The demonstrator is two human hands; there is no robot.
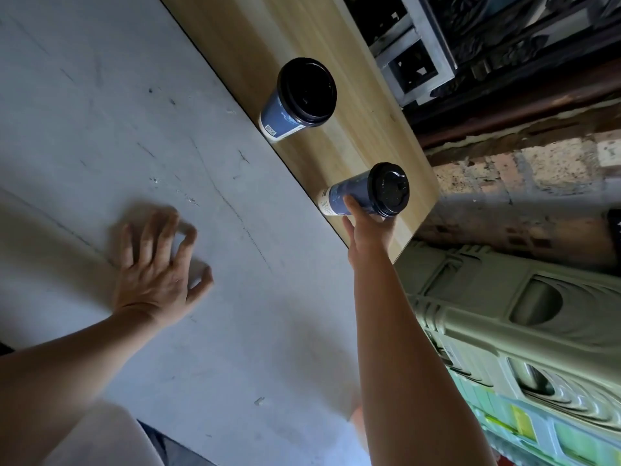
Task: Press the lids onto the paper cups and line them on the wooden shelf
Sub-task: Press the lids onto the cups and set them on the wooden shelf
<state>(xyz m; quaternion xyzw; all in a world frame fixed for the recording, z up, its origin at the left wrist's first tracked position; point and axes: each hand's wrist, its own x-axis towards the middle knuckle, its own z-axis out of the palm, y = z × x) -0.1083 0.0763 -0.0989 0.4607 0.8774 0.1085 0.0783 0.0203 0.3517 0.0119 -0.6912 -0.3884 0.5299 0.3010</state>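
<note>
Two blue paper cups with black lids stand on the wooden shelf (339,38), which runs along a grey wall. The farther cup (281,119) stands alone near the wall. My right hand (366,227) is wrapped around the nearer cup (353,196) at the shelf's near end; its base rests on or just above the wood. My left hand (158,270) presses flat against the grey wall with its fingers spread, holding nothing.
The grey wall (134,129) fills the left side. Stacked pale green plastic crates (524,331) sit below the shelf's end. A brick wall (524,176) and dark metal frames (413,52) lie beyond the shelf's outer edge.
</note>
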